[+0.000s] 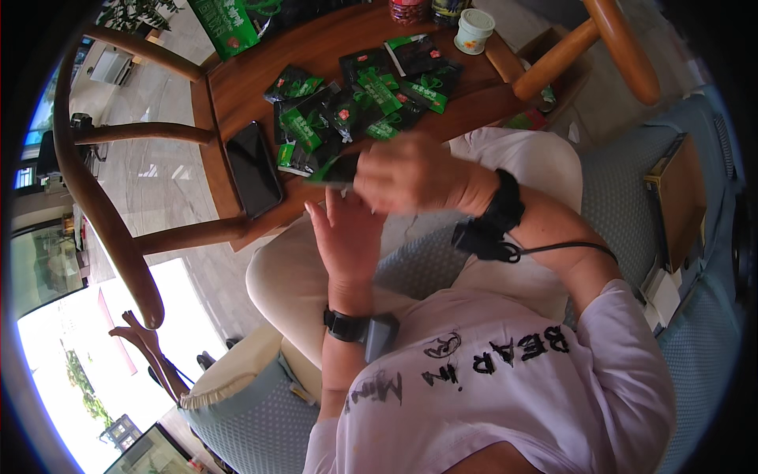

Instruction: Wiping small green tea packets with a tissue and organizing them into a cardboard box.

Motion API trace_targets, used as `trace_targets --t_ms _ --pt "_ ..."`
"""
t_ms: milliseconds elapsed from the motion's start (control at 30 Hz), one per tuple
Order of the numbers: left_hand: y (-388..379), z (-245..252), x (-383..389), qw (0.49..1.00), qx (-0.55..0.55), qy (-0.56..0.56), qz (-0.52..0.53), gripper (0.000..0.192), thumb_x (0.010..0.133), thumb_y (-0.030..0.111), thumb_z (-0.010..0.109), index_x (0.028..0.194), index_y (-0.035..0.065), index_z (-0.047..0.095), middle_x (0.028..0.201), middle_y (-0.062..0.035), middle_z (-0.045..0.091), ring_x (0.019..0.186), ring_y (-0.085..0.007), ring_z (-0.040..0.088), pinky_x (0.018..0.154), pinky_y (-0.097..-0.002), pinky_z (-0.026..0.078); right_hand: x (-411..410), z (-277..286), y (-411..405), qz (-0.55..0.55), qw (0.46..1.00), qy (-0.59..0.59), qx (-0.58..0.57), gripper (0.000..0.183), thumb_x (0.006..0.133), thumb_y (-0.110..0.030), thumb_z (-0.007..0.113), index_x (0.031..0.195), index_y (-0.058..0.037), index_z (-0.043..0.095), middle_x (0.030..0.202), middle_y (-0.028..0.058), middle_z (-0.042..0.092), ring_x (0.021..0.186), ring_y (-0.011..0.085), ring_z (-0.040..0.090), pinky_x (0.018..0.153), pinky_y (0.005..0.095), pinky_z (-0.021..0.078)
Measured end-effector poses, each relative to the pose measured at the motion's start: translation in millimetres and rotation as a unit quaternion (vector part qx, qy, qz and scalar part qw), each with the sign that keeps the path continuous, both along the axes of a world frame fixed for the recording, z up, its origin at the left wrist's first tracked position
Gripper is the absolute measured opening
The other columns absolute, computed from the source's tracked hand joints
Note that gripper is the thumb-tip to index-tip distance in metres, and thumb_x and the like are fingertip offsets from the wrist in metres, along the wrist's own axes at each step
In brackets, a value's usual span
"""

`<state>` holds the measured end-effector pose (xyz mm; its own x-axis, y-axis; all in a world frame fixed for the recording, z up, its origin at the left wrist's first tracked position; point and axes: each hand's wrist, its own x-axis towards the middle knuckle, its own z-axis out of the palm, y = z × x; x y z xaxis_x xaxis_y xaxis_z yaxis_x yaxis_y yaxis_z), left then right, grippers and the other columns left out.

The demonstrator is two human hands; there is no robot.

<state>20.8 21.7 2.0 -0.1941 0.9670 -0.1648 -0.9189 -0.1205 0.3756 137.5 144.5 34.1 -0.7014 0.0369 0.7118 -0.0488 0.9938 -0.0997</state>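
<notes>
My right hand [405,175], blurred, is closed around one end of a black-and-green packet [339,170] over the near edge of the wooden table [228,80]. Just below it my left hand [349,234] is raised with thumb and fingers apart; some fingertips are hidden behind the right hand. No object shows in the left hand. Several black-and-green sachets [302,127] lie in a loose pile on the table beyond my hands. A dark smartphone [254,170] rests to the left of the pile.
A large green pouch [225,26] and a lidded white cup [475,31] stand at the far side. Curved wooden bars [172,133] flank the table. An open cardboard box [678,201] lies on the blue seat at right. A cable runs from my right wrist.
</notes>
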Motion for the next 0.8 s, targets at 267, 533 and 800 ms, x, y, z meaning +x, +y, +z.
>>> trace_targets --t_ms 267,533,800 --pt "-2.9 4.0 -0.9 0.997 -0.002 0.063 -0.033 0.061 0.098 0.047 0.031 0.146 0.0087 0.027 0.145 -0.0155 0.036 0.133 -0.0295 0.035 0.110 -0.0404 0.028 -11.9 -10.0 -40.7 0.097 0.978 -0.021 -0.184 0.012 0.076 -0.016 0.063 0.081 -0.0057 0.059 0.079 0.0033 0.055 0.066 0.0198 0.059 0.054 0.0333 0.0487" --pt "-0.7 6.0 9.5 0.983 0.145 -0.033 -0.108 0.076 0.090 0.068 0.028 0.147 0.0179 0.025 0.150 -0.0137 0.027 0.138 -0.0265 0.027 0.111 -0.0479 0.024 -41.0 -22.0 -57.2 -0.044 0.980 0.015 -0.193 0.041 0.080 -0.023 0.064 0.116 -0.0030 0.059 0.125 0.0109 0.051 0.119 0.0285 0.044 0.099 0.0424 0.0349" --pt "-3.7 6.5 11.5 0.993 -0.030 -0.096 -0.065 0.088 0.083 0.078 0.028 0.148 0.0186 0.021 0.151 -0.0099 0.026 0.139 -0.0301 0.023 0.112 -0.0511 0.020 -31.8 -28.0 -60.4 0.003 0.979 -0.046 -0.196 0.066 0.082 -0.041 0.059 0.137 -0.0074 0.043 0.145 0.0124 0.037 0.135 0.0313 0.032 0.111 0.0487 0.0221"
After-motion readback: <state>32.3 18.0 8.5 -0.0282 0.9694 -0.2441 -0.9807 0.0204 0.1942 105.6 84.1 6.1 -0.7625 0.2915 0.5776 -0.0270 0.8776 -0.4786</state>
